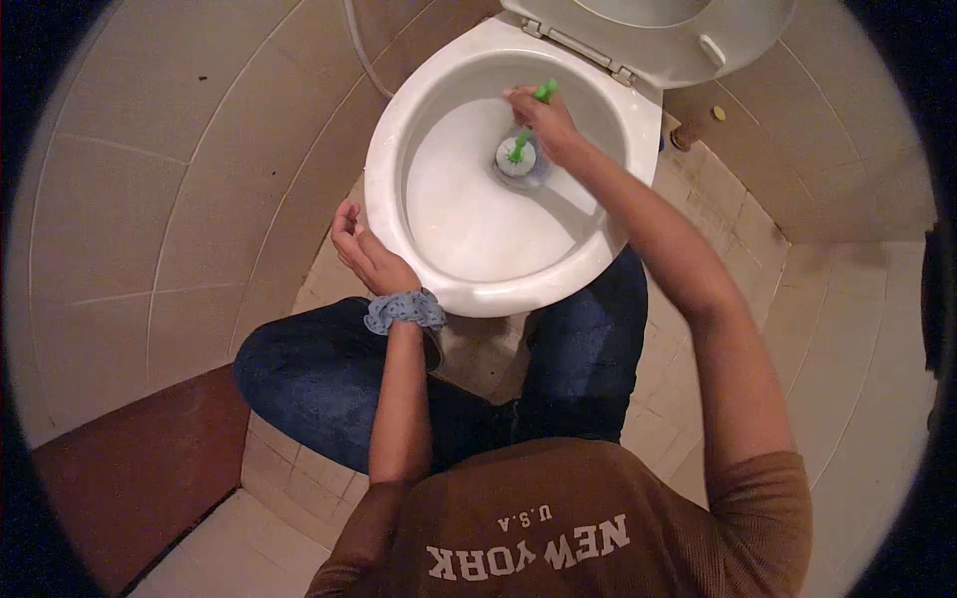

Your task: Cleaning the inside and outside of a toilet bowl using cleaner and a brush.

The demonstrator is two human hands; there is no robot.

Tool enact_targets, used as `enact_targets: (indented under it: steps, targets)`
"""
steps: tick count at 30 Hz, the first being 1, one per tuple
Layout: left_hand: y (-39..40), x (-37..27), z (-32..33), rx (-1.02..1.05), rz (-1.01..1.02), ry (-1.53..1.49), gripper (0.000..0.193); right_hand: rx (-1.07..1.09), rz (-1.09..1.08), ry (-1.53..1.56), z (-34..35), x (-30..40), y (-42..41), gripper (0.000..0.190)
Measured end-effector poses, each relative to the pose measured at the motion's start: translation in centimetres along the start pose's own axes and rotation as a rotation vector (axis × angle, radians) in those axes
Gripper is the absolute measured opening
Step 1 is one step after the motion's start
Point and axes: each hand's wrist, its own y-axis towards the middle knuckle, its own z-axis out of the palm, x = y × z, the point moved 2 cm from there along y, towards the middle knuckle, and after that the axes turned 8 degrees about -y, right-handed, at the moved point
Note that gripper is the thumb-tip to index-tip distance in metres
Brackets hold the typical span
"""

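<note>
My right hand (544, 123) reaches into a white ceramic toilet bowl (385, 187) and grips the green handle of a toilet brush (516, 157). The round pale bristle head points down at the water in the bottom of the bowl. Part of the handle is hidden behind my fingers, and its green end sticks out above them. Outside the left side of the rim, my left hand (371, 258) holds nothing, its fingers loosely bent. That wrist wears a blue fabric scrunchie (405, 310) and rests beside or against the rim's front left.
The toilet seat and lid (673, 41) stand raised at the back. A pale hose (362, 56) runs down the tiled wall on the left. Behind the bowl to the right, a small brown bottle-like object (684, 136) is near the wall. My bent knees flank the bowl.
</note>
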Motion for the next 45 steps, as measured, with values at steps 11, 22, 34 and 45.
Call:
enact_targets:
  steps: [11, 22, 34, 45]
  targets:
    - [0.4, -0.2, -0.6, 0.038, 0.022, 0.081, 0.036, 0.494, -0.001, -0.271, 0.9, 1.7, -1.5, 0.035]
    - [0.3, 0.4, -0.8, -0.002, 0.042, 0.113, 0.035, 0.533, -0.366, -0.77, 2.2, -1.7, -2.3, 0.03]
    - [0.1, -0.4, -1.0, -0.005, 0.101, 0.211, 0.034, 0.537, -0.365, -0.805, 2.0, 3.1, -1.3, 0.035]
    - [0.4, -0.1, -1.6, -0.044, 0.064, 0.171, 0.033, 0.789, -0.471, -0.872, 0.4, 0.2, -2.2, 0.032]
